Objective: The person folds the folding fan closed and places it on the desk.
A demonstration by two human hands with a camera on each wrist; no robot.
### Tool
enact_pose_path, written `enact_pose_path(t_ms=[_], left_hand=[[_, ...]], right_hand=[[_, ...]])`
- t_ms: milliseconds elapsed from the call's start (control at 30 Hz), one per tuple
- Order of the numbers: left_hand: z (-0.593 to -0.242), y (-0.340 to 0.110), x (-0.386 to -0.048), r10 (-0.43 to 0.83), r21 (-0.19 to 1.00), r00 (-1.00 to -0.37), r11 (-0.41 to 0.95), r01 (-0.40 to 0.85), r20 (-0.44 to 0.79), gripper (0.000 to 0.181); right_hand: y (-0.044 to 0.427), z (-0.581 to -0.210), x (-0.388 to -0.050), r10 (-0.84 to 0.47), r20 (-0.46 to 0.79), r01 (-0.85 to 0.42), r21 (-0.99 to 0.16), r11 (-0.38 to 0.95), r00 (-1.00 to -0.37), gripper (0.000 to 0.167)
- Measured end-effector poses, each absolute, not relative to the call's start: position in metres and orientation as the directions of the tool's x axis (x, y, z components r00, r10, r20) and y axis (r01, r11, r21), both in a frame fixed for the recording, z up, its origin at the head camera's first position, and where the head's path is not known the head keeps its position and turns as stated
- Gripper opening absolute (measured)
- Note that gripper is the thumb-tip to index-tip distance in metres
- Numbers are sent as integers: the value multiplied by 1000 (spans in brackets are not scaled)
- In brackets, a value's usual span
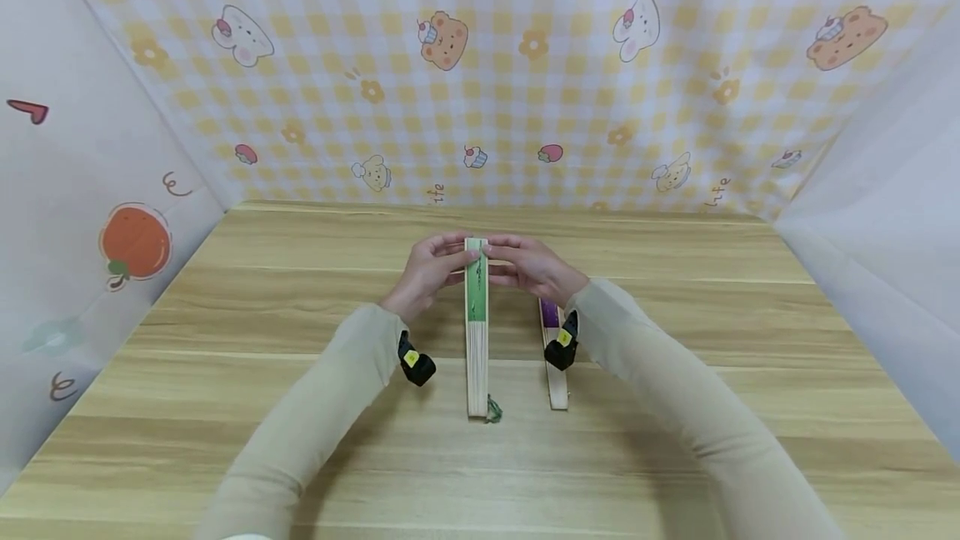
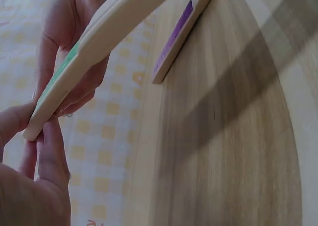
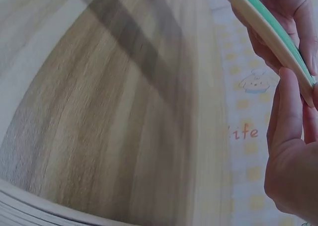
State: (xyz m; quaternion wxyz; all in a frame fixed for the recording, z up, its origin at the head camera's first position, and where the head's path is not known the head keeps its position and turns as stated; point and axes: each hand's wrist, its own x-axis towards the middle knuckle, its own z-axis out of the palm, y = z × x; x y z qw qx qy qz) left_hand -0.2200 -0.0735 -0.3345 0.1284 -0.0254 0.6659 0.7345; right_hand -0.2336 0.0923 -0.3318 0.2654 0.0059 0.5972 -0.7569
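Note:
A folded hand fan with green paper (image 1: 476,290) and pale wooden ribs is held between both hands, its green end pointing away from me. My left hand (image 1: 435,267) pinches the far end from the left, thumb on top and fingers beneath. From the right, my right hand (image 1: 531,265) pinches that same end, its thumb close to the other one. A green tassel (image 1: 493,410) lies by the fan's near end. In the left wrist view the fan's pale outer rib (image 2: 94,52) slants between the two hands, lifted off the table.
A second folded fan with purple paper (image 1: 550,313) lies on the wooden table (image 1: 337,457), right of the green one and partly hidden by the right wrist's black camera (image 1: 562,344). A yellow checked cloth (image 1: 495,107) hangs behind the table, with white cloth at both sides.

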Motion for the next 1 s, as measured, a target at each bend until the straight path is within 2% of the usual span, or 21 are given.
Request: enact_pose_path(t_ms=[167,733,1000], left_hand=[[-343,-73,-228,172,966,-956,-59,-251,-238,38],[-364,-69,-242,172,954,-939,35,-297,-299,39],[-368,-68,-247,169,943,-928,49,-329,-333,44]], right_hand=[[92,-340,-240,-394,-328,401,-908,-119,-859,34],[95,-357,-253,-275,-398,418,-908,-14,-875,35],[96,-359,-257,-258,-393,405,-914,7,-883,37]])
